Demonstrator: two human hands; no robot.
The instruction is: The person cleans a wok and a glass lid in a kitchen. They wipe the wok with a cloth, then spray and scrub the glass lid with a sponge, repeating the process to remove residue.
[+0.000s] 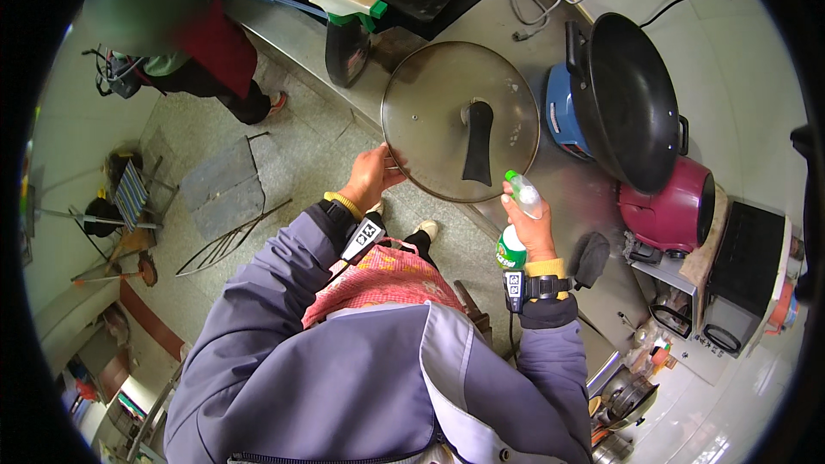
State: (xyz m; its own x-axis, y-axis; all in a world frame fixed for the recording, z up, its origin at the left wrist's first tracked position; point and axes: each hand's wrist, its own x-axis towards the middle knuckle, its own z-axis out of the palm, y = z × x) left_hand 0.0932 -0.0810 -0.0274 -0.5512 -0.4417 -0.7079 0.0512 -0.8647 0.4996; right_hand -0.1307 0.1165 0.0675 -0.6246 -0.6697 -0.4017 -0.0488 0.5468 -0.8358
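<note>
A large round glass pan lid [432, 142] with a black handle [478, 145] is tilted up at the metal counter's edge. My left hand [374, 175] grips the lid's lower left rim, its thumb and fingers at the edge. In my right hand [532, 222] is a spray bottle [511, 248] with a clear and green head and a green label, close to the lid's lower right rim. A second spray bottle [348, 45], dark with a white and green head, stands beyond the lid beside a blue brush [283, 1].
A black wok [635, 103] leans at the right against a blue device [566, 113], near a dark red appliance [667, 206]. A grey cord [548, 9] lies on the counter [477, 19]. Another person [219, 58] stands at upper left; a folding chair [222, 187] is on the floor.
</note>
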